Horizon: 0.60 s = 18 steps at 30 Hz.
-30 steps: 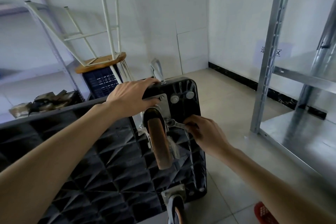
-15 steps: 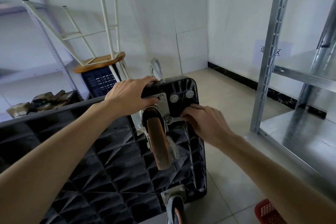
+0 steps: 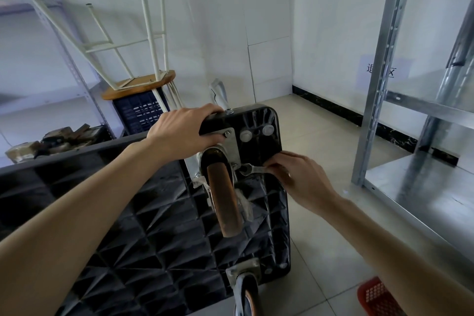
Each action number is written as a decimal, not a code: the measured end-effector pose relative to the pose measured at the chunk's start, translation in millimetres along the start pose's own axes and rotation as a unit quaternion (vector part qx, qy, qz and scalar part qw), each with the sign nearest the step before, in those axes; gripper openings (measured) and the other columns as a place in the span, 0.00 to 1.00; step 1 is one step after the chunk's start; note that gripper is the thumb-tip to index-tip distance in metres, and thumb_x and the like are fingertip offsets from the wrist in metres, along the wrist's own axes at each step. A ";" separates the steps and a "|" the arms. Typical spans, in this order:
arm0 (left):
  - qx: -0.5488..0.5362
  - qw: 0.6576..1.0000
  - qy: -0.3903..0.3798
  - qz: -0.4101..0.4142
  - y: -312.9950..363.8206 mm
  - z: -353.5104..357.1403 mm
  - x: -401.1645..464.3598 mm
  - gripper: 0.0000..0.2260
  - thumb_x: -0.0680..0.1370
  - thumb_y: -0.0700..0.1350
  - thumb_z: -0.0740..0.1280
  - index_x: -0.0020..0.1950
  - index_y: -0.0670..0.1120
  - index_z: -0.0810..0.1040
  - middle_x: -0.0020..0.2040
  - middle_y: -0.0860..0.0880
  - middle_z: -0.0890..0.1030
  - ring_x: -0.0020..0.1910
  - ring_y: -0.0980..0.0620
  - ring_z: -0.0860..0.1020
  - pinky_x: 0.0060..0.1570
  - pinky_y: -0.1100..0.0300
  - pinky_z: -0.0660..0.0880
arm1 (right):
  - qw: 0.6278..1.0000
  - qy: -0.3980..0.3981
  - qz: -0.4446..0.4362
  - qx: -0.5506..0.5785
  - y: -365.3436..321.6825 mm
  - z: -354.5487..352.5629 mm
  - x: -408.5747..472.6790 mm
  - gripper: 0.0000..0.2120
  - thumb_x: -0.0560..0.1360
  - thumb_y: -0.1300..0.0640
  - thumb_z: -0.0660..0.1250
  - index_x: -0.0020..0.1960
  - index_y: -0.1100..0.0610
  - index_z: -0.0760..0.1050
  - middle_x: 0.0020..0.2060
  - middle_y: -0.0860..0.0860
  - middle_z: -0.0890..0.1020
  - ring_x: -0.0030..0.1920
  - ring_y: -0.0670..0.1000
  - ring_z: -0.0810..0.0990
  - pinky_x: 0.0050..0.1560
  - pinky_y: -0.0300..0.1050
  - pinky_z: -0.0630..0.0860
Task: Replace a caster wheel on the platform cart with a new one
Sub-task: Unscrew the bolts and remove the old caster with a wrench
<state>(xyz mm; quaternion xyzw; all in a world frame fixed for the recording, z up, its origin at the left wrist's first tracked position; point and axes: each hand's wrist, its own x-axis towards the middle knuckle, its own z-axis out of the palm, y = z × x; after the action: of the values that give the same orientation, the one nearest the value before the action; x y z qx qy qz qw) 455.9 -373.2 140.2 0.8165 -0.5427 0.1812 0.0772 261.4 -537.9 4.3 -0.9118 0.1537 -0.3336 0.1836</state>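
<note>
Beyond the left hand, against the white wall, a white-legged stool lies upside down, its round wooden seat resting on a dark slatted crate. Further left of that hand, a pile of brown, worn objects sits low by a grey slotted shelf upright; what they are cannot be told. To the right of the right hand stands a galvanised metal rack, its lower shelf just above the tiled floor. Behind that rack, a paper sign with printed characters hangs on the wall, partly hidden by the post. Below and right of the right forearm, the corner of a red mesh basket shows on the floor.
</note>
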 end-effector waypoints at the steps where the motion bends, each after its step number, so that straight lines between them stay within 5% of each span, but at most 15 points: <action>1: -0.001 1.000 0.000 0.001 -0.5 0.2 0.2 0.25 0.76 0.64 0.68 0.71 0.62 0.67 0.49 0.56 0.80 0.44 0.49 0.77 0.44 0.56 0.70 | 1.000 0.006 0.019 0.020 0.8 6.6 -3.3 0.06 0.81 0.49 0.65 0.55 0.44 0.80 0.49 0.38 0.82 0.46 0.45 0.82 0.43 0.48 0.79; 9: 0.007 1.000 0.002 -0.004 -2.1 2.7 0.4 0.26 0.76 0.65 0.68 0.71 0.62 0.66 0.52 0.54 0.82 0.46 0.47 0.79 0.44 0.56 0.69 | 0.995 0.028 0.057 0.083 0.8 27.6 -11.7 0.05 0.80 0.51 0.67 0.53 0.43 0.81 0.45 0.34 0.80 0.44 0.38 0.80 0.43 0.41 0.77; 18: 0.006 1.000 0.002 -0.007 -2.2 2.9 0.9 0.26 0.76 0.65 0.68 0.71 0.62 0.66 0.53 0.54 0.83 0.47 0.47 0.79 0.45 0.56 0.69 | 0.994 0.049 0.057 0.084 -0.2 37.0 -12.8 0.06 0.80 0.53 0.68 0.55 0.44 0.81 0.48 0.37 0.82 0.44 0.41 0.81 0.42 0.42 0.79</action>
<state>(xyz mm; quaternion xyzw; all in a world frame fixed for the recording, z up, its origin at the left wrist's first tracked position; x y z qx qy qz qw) 458.8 -374.0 138.0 0.8207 -0.5354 0.1853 0.0746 276.7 -524.0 -28.9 -0.8653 0.1861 -0.3788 0.2703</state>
